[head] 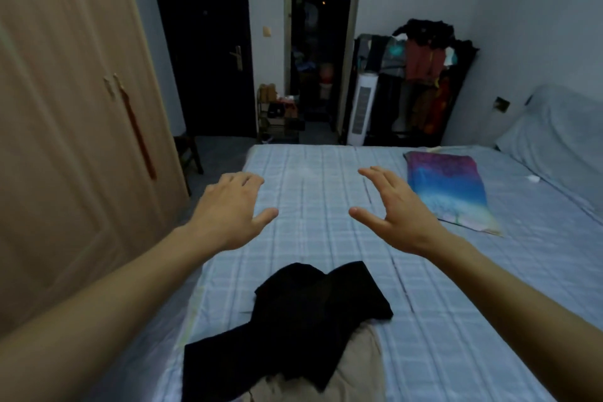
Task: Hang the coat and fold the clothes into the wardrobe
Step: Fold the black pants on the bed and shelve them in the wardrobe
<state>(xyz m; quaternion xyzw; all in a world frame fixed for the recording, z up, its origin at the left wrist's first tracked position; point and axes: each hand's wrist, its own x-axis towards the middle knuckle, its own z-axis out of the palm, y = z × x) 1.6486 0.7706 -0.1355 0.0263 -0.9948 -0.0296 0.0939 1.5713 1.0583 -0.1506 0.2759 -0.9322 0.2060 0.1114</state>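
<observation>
- Black garment [303, 313] lies crumpled at the near end of the bed [326, 173], its long axis slanting from near-left to far-right, on top of a beige garment [355, 365]
- I have the left hand [228, 212] and right hand [398, 209] above the middle of the bed, fingers spread and loosely bent, holding nothing
- Both garments lie nearer me than either hand, between the forearms; I judge the left hand slightly closer
- Wardrobe [65, 108] stands off the bed's left side, doors closed, contents hidden
- Colourful folded cloth [448, 189] rests on the bed's right half
</observation>
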